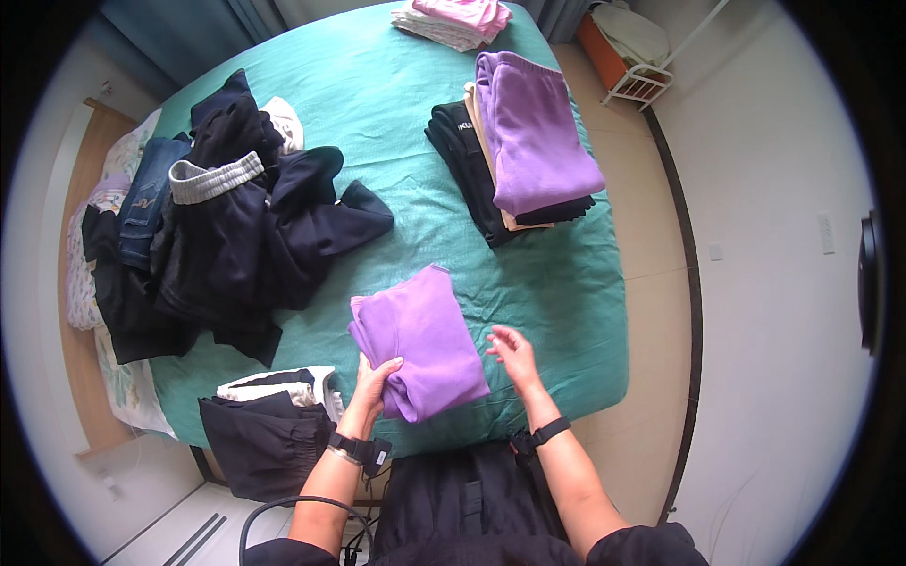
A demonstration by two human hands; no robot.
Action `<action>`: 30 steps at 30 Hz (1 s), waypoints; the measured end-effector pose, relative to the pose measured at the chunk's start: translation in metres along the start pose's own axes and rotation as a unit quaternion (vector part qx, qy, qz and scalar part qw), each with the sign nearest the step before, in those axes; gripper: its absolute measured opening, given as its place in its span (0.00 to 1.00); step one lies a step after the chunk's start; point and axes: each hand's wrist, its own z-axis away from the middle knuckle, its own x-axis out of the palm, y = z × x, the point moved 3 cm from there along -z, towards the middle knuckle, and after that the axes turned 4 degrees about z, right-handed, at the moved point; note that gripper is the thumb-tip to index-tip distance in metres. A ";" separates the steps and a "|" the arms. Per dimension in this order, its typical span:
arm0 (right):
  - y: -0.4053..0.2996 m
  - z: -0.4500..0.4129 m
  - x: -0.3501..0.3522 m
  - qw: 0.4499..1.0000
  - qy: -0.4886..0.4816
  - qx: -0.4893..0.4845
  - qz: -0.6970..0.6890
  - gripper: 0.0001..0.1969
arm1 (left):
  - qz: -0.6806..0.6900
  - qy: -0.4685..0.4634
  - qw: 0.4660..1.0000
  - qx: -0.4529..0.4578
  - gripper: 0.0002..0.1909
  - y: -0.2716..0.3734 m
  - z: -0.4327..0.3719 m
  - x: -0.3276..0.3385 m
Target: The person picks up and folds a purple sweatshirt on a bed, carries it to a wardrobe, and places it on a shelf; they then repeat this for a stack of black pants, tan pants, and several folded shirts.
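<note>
A folded light purple garment [432,339] lies at the near part of a bed with a green sheet [375,262]. My left hand [373,382] grips its lower left edge, the thumb on top and the fingers underneath. Just off the garment's right side, my right hand [511,351] is raised with its fingers apart and slightly curled, holding nothing. Beyond, to the right, another folded purple garment [534,141] tops a stack with beige and black clothes [460,156].
Loose dark clothes [233,226] and folded jeans [145,198] are heaped on the left. Black trousers [262,439] and white clothes [283,385] sit at the near left edge. Pink and white folded clothes [453,21] lie at the far end. A wall [764,297] stands right.
</note>
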 end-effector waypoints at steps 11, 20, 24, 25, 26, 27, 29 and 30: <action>-0.201 -0.098 -0.067 0.925 0.089 -0.134 -0.345 0.17 | 0.011 0.164 0.977 -0.132 0.41 -0.086 -0.014 -0.058; -0.225 -0.152 -0.063 0.863 0.032 0.024 -0.504 0.18 | 0.048 0.153 0.985 -0.069 0.40 -0.109 -0.030 -0.084; -0.240 -0.177 -0.069 0.873 0.117 -0.013 -0.473 0.17 | 0.040 0.147 0.986 -0.067 0.37 -0.112 -0.034 -0.082; -0.244 -0.181 -0.071 0.864 0.101 0.003 -0.493 0.16 | 0.043 0.149 0.986 -0.066 0.37 -0.113 -0.035 -0.083; -0.249 -0.183 -0.075 0.864 0.079 -0.028 -0.496 0.16 | 0.047 0.136 0.988 -0.061 0.39 -0.114 -0.035 -0.083; -0.258 -0.182 -0.074 0.863 0.055 -0.058 -0.500 0.17 | 0.052 0.125 0.989 -0.053 0.40 -0.114 -0.036 -0.084; -0.285 -0.169 -0.073 0.847 0.038 -0.129 -0.514 0.15 | 0.056 0.132 0.989 -0.041 0.39 -0.111 -0.032 -0.080; -0.302 -0.156 -0.068 0.838 0.000 -0.162 -0.521 0.16 | 0.053 0.136 0.988 -0.043 0.39 -0.109 -0.030 -0.079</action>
